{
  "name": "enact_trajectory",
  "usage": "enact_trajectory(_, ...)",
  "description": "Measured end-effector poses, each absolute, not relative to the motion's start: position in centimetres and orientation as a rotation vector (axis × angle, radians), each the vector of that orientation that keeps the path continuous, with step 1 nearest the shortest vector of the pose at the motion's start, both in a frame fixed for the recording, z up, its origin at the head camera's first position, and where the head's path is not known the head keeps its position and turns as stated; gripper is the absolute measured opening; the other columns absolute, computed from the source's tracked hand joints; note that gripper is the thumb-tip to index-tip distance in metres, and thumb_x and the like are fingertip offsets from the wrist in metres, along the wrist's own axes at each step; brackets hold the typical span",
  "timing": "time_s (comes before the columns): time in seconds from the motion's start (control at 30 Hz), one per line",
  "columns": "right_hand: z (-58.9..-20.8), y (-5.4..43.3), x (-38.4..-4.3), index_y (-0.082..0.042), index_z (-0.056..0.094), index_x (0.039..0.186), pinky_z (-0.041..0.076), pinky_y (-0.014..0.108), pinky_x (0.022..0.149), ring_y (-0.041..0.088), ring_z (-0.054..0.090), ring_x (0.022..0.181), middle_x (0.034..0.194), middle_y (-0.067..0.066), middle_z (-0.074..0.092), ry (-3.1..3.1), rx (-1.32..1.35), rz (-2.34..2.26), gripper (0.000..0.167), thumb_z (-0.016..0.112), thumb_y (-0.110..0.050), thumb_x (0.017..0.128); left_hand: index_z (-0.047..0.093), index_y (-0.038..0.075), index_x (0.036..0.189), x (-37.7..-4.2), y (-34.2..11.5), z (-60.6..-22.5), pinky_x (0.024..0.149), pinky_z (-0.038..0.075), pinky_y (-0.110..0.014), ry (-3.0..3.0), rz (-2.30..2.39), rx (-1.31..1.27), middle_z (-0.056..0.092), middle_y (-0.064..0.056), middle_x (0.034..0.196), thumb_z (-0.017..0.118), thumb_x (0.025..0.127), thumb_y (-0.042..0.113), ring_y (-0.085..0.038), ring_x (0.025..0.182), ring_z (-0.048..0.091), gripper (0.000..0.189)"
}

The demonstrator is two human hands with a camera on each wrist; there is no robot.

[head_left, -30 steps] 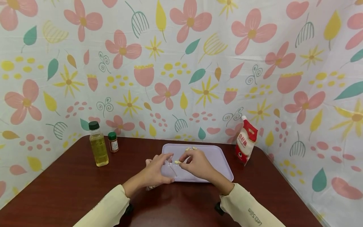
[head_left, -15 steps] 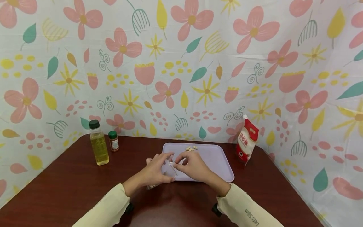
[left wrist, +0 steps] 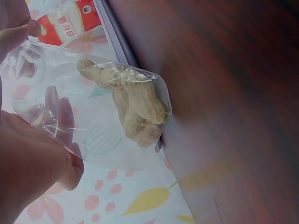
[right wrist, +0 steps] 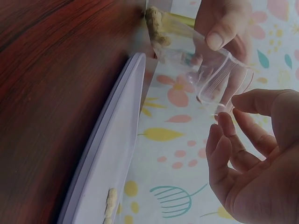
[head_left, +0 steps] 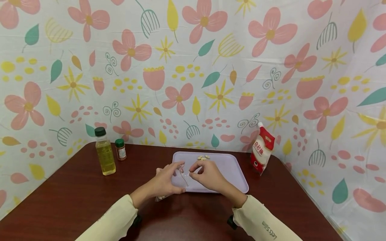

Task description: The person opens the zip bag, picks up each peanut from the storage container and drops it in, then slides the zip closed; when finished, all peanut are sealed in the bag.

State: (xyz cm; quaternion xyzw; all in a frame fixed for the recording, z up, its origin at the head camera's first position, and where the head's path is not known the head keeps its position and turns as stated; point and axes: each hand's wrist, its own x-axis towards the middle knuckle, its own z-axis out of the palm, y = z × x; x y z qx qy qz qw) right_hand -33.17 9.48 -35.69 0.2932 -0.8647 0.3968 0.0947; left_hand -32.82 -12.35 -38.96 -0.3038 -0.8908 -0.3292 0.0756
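Observation:
My left hand [head_left: 164,180] grips a clear zip-top bag [right wrist: 216,80] near its mouth, thumb on one side and fingers on the other. Peanuts in their shells [left wrist: 140,102] lie at the bottom of the bag. At the bag's open edge, my right hand [head_left: 209,175] pinches the plastic between thumb and index finger, with its other fingers loosely bent in the right wrist view. Several more peanuts [head_left: 203,157] lie at the far side of a pale lilac tray [head_left: 230,172], behind the right hand.
An oil bottle [head_left: 105,155] and a small green-capped seasoning jar [head_left: 120,150] stand at the back left of the dark wooden table [head_left: 75,201]. To the right of the tray stands a red and white sugar bag [head_left: 262,150]. A flowered cloth [head_left: 181,67] hangs behind.
A second ago my right fingers held a peanut; they moved left to the bag's mouth, then slightly back right. The peanut no longer shows in them. My left hand stays in place.

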Motion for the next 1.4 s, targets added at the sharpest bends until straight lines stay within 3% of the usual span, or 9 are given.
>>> enact_trajectory(0.47,-36.4,10.2,-34.7,-0.004,0.074,0.089,0.052,0.029,0.06,0.024,0.066,0.074,0.09,0.002,0.072,-2.553,0.765,1.231,0.004,0.073,-0.005,0.084,0.042,0.01,0.147,-32.9,-12.5,-39.1,0.081,0.023,-0.043,-2.657,-0.976,-0.912,0.056,-0.003,0.131,0.083,0.075,0.039,-0.014,0.101,0.052,0.087)
enact_trajectory(0.77,-37.2,11.1,-36.6,-0.003,0.074,0.086,0.052,0.029,0.061,0.014,0.064,0.068,0.086,0.003,0.073,-2.547,0.665,1.18,0.005,0.077,-0.006,0.082,0.043,0.008,0.146,-32.7,-12.5,-39.0,0.081,0.023,-0.043,-2.654,-0.973,-0.906,0.057,-0.001,0.125,0.082,0.075,0.038,-0.014,0.099,0.053,0.087)
enact_trajectory(0.97,-37.7,11.8,-37.9,-0.001,0.074,0.086,0.051,0.028,0.06,0.015,0.065,0.066,0.087,0.005,0.074,-2.559,0.595,1.188,0.005,0.076,-0.004,0.082,0.044,0.007,0.146,-32.6,-12.5,-39.0,0.081,0.023,-0.043,-2.644,-0.984,-0.907,0.058,-0.002,0.125,0.083,0.074,0.038,-0.015,0.1,0.053,0.088)
enact_trajectory(1.2,-38.2,12.5,-39.8,-0.002,0.074,0.083,0.048,0.031,0.068,0.02,0.067,0.085,0.081,0.004,0.073,-2.584,0.508,1.154,0.004,0.075,-0.002,0.08,0.044,0.009,0.146,-32.7,-12.5,-39.3,0.081,0.023,-0.042,-2.64,-0.975,-0.91,0.058,-0.005,0.131,0.083,0.074,0.038,-0.013,0.1,0.052,0.087)
enact_trajectory(1.4,-38.8,13.1,-41.5,0.0,0.073,0.084,0.048,0.033,0.069,0.021,0.066,0.084,0.081,0.006,0.072,-2.627,0.503,1.096,0.005,0.074,-0.001,0.08,0.044,0.01,0.146,-32.7,-12.4,-39.4,0.08,0.023,-0.041,-2.636,-0.974,-0.907,0.058,-0.002,0.129,0.083,0.074,0.037,-0.012,0.099,0.052,0.086)
